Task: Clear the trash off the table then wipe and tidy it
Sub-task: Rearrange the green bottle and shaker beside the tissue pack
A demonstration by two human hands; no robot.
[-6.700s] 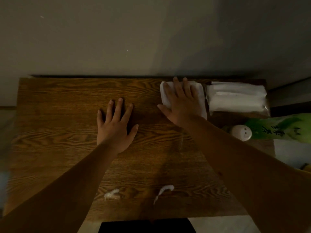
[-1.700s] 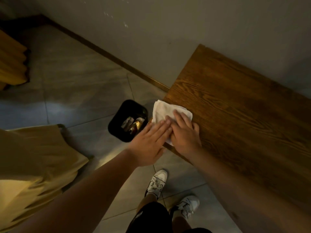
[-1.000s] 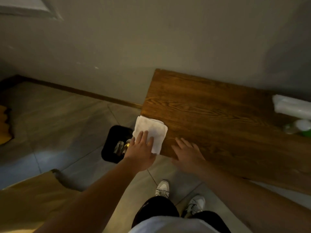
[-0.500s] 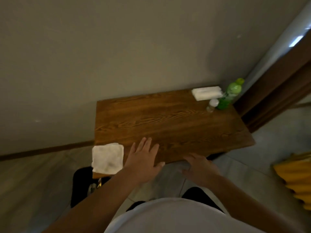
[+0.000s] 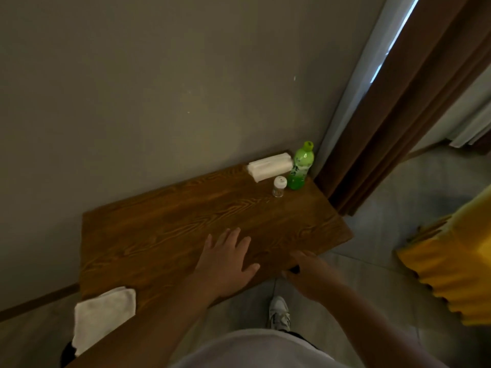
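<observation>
The wooden table [image 5: 164, 229] stands against the wall. A white cloth [image 5: 102, 318] lies on its near left corner, hanging partly over the edge, with neither hand on it. My left hand [image 5: 227, 258] rests flat on the tabletop near the front edge, fingers spread, holding nothing. My right hand [image 5: 309, 272] is at the table's front edge, fingers curled at or under the rim; what it touches is hidden. A white tissue pack [image 5: 268, 166], a green bottle [image 5: 300, 167] and a small white-capped jar [image 5: 279, 186] stand at the far right corner.
A black bin [image 5: 66, 353] sits on the floor under the cloth corner, mostly hidden. A brown curtain [image 5: 398, 102] hangs right of the table. A yellow object [image 5: 449, 261] lies on the floor at right. My white shoe [image 5: 278, 313] stands below the table edge.
The cloth was wiped to the left corner over the bin and let go. My left hand moved right onto the bare tabletop; the view swung right, showing the whole table.
</observation>
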